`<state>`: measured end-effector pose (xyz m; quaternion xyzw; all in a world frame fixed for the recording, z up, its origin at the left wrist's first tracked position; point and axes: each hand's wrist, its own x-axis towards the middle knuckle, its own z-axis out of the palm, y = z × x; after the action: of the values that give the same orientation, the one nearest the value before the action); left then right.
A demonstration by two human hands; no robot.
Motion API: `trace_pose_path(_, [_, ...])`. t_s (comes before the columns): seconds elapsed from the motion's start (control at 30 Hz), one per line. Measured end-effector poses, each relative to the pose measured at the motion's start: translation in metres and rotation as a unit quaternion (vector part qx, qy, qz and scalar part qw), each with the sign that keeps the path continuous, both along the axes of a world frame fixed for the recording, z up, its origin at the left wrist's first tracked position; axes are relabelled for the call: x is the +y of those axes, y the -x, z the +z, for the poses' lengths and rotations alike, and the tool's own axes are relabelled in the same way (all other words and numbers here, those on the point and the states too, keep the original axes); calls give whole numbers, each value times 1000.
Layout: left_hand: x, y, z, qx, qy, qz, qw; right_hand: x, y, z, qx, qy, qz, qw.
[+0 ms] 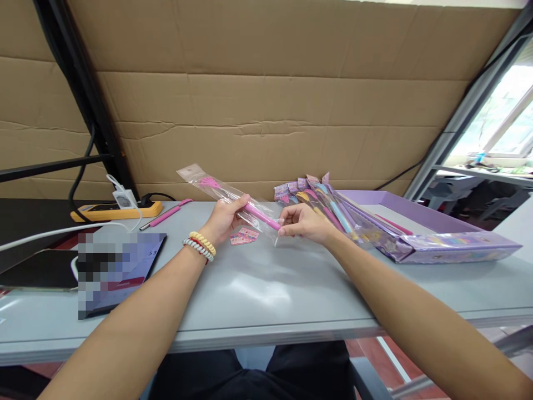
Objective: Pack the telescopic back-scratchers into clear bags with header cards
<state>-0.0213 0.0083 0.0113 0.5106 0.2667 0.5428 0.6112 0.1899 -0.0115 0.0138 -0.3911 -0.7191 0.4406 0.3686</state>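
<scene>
A pink back scratcher (261, 215) with a small hand-shaped head lies inside a clear plastic sleeve (192, 173), held slantwise above the table. My left hand (225, 218) is closed round its middle, thumb on top. At the lower end of the sleeve, my right hand (303, 223) pinches the plastic by the handle's tip. Below and between the hands, small pink printed cards (244, 236) lie on the table. Just beyond my right hand is a fanned pile of bagged back scratchers (328, 205) in pink, blue and yellow, with printed card tops.
An open purple box (453, 249) stands at the right, some bagged pieces leaning on its edge. To the left are a loose pink stick with a metal rod (166, 214), a yellow power strip (116, 211) with a white charger, and a tablet (125, 272). Cardboard (266, 100) walls the back.
</scene>
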Motion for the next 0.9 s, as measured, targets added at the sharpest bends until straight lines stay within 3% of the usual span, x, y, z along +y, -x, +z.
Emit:
trace_pose_path(0.2, [-4,-6,-3,17,1,-33,999,4,2,-7,-18,-16,15,1000])
trace_pose_path(0.43, [-5,-5,-4,30,15,-27,999,3,4,-7,-25,-49,-2,998])
trace_pose_path(0.9, [0,-3,-7,1,31,-33,999,2,9,-9,-22,-32,4,999])
